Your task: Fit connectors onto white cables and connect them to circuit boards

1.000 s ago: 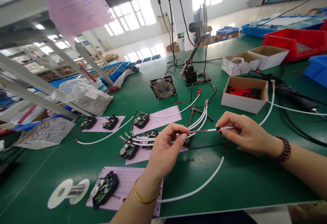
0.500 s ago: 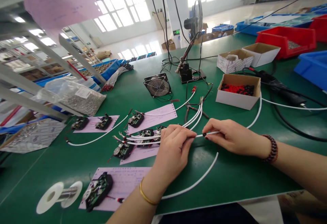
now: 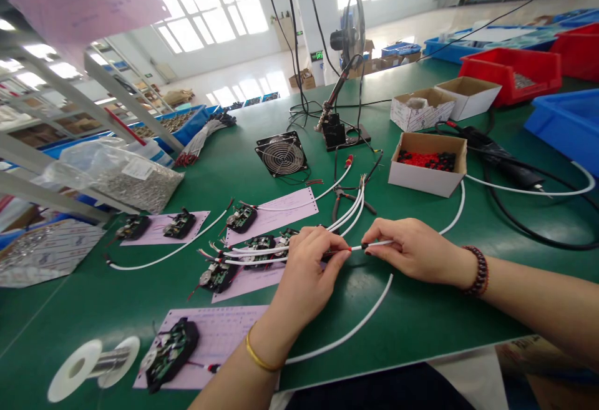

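Note:
My left hand is closed, thumb and forefinger pinching a white cable where a small red piece shows at the fingertips. Close by on the right, my right hand grips the same cable, with a small black piece at its fingertips. The cable runs out behind the right hand toward the box of red and black parts. Left of my left hand, several small circuit boards in black housings lie on pink sheets, white cables resting over them.
Pliers lie beyond my hands on the green table. Farther back are a square fan and a black stand. A wire spool is at front left. Red bins and a blue bin stand at right.
A red piece now shows at my left fingertips, where white cable showed before. Both hands keep their grip. The whole view has shifted slightly.

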The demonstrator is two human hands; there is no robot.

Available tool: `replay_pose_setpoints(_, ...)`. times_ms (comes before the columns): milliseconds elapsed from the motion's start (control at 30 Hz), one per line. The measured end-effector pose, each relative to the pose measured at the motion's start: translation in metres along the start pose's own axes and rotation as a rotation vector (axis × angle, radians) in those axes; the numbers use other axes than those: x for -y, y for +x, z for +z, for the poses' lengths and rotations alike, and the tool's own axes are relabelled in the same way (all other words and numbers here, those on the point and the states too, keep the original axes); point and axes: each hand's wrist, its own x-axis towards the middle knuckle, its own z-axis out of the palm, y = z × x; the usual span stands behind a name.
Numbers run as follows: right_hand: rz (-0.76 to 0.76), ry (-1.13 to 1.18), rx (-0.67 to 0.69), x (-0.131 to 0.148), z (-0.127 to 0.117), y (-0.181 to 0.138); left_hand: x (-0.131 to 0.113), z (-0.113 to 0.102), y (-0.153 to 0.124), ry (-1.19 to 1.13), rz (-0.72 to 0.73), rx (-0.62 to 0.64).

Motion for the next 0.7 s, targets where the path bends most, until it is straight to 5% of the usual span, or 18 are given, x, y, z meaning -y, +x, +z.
replay_pose_setpoints(700,-0.057,0.054,0.034,0.0051,-0.0041,-0.0016,-0.0034,-0.0055,-0.0001,-0.134,0.047,0.074)
